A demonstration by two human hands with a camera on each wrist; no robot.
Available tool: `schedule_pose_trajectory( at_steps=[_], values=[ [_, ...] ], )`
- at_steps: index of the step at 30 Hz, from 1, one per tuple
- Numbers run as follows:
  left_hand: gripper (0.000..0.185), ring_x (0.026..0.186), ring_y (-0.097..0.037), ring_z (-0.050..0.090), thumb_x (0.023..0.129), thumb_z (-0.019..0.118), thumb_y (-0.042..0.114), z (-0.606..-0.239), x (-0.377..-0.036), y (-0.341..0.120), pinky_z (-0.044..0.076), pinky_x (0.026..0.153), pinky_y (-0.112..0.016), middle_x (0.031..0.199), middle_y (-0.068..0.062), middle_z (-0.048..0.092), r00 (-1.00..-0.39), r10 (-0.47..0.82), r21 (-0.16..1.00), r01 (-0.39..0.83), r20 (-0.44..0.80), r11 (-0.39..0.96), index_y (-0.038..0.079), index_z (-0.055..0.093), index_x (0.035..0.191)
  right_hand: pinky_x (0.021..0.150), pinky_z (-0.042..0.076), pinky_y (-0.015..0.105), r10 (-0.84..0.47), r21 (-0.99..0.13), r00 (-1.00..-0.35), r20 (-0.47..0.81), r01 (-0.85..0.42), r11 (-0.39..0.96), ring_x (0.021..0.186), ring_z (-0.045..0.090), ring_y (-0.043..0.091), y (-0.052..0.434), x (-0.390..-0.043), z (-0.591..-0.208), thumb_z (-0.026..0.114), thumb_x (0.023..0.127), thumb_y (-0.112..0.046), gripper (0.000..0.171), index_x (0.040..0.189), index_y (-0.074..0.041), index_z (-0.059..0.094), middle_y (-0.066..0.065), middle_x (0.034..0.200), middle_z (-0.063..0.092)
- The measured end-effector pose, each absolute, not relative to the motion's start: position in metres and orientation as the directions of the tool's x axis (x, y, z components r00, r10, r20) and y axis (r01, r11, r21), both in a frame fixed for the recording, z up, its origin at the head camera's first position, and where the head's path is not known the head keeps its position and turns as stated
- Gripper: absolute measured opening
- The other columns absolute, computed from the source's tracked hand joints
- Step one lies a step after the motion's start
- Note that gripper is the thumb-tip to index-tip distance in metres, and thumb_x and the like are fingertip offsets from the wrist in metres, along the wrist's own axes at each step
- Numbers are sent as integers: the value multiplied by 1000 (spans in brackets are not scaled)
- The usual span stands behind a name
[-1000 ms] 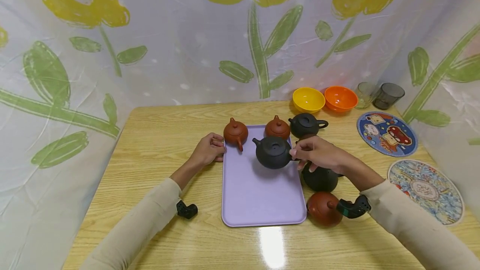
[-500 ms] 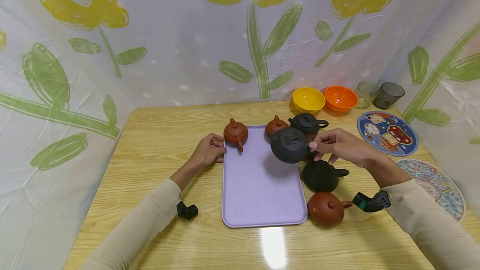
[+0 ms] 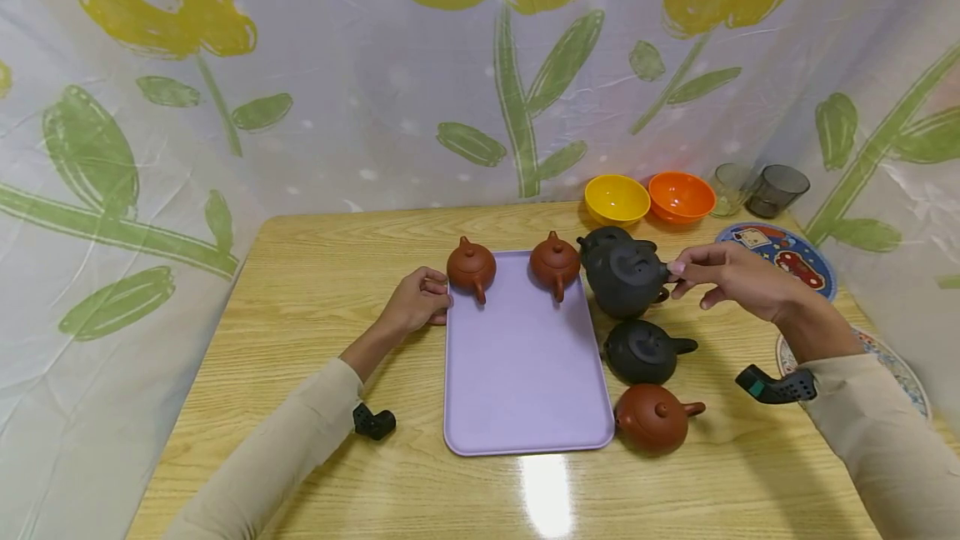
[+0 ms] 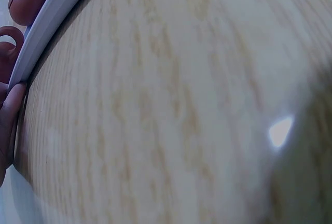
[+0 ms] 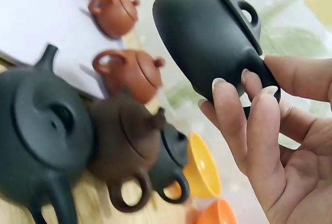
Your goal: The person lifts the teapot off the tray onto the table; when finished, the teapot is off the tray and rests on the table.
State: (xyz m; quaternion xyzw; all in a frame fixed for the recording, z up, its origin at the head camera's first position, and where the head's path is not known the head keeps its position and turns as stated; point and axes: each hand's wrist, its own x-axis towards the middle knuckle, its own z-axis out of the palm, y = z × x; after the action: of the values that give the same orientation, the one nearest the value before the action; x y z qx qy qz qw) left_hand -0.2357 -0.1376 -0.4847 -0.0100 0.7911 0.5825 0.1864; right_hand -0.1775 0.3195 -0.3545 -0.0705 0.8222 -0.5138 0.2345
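Black clay is held in the air: a teapot (image 3: 625,277) is carried above the tabletop (image 3: 322,290), just beyond the right edge of a lilac tray (image 3: 525,390), its handle pinched between the thumb and fingers of the right hand (image 3: 738,277). The tray's left rim is gripped by the curled left hand (image 3: 412,298). In the tray's far corners are stood two red-brown teapots, one on the left (image 3: 470,261) and one on the right (image 3: 553,259), their handles turned toward the person and their spouts away. The held teapot's long axis is laid roughly crosswise, with the handle directed to the right; its spout cannot be made out against the dark teapots behind. On the tray's right side are placed a second black teapot (image 3: 641,354) and, nearest the person, a larger red-brown teapot (image 3: 651,419), both with handles pointed right. By the right wrist view a dark brown teapot (image 5: 122,125) is revealed beside a small black teapot (image 5: 171,156); in the head view the brown one is mostly covered by the held pot. A yellow bowl (image 3: 617,200), an orange bowl (image 3: 681,198) and two tumblers (image 3: 777,190) are lined up at the back.
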Motion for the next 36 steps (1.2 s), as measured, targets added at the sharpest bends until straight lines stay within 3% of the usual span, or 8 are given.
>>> schedule_pose_trajectory(
  at_steps=[15, 26, 36],
  values=[
    [45, 92, -21, 64, 92, 66, 2, -483, -231, -137, 65, 72, -34, 113, -14, 56, -935, 188, 917, -231, -302, 325, -2, 49, 134, 66, 57, 26, -286, -902, -922, -261, 128, 411, 89, 66, 10, 376, -196, -369, 47, 108, -18, 19, 105, -12, 65, -6, 102, 62],
    [41, 89, -19, 63, 90, 67, 1, -484, -231, -135, 65, 69, -31, 110, -14, 56, -941, 178, 918, -219, -288, 330, -1, 52, 129, 78, 59, 27, -232, -816, -918, -321, 144, 559, 93, 64, 5, 402, -209, -386, 48, 108, -26, 29, 120, -4, 64, -10, 110, 53],
    [41, 89, -19, 63, 90, 67, 0, -484, -231, -135, 65, 68, -32, 111, -14, 56, -942, 174, 921, -223, -288, 319, -1, 51, 129, 71, 58, 30, -243, -817, -910, -337, 155, 555, 90, 65, 14, 416, -214, -397, 45, 109, -26, 29, 114, -2, 61, -1, 100, 57]
  ],
)
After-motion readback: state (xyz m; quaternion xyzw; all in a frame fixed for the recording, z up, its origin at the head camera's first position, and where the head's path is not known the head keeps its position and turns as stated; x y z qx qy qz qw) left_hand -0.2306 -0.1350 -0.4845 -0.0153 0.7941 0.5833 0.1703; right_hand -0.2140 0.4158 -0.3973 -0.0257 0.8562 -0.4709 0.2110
